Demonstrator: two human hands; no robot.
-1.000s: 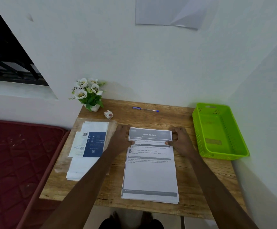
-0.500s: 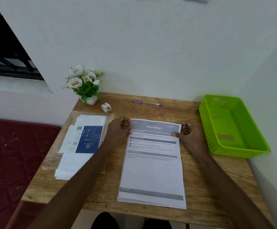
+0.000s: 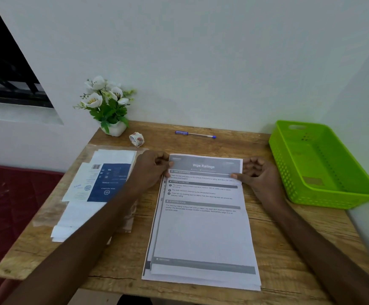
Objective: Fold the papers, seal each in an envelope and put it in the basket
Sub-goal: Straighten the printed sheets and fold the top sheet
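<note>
A stack of printed papers (image 3: 203, 227) headed "Wipe Railings" lies in the middle of the wooden table (image 3: 289, 249). My left hand (image 3: 151, 170) pinches the top sheet's far left corner, and my right hand (image 3: 257, 173) pinches its far right edge with thumb and fingers. The top sheet sits slightly askew from the sheets below. A pile of white envelopes (image 3: 95, 188) inside a clear plastic wrap, with a blue printed label on top, lies to the left. A bright green plastic basket (image 3: 324, 194) stands at the table's right side, with nothing in it.
A small roll of patterned tape (image 3: 137, 139) and a blue pen (image 3: 195, 134) lie near the back wall. A white pot of artificial flowers (image 3: 107, 106) stands at the back left corner. A dark red mattress (image 3: 9, 205) lies left of the table.
The view has moved closer and tilted down. Both hands stay at the paper's far corners; the top sheet has shifted slightly off the stack beneath it.
</note>
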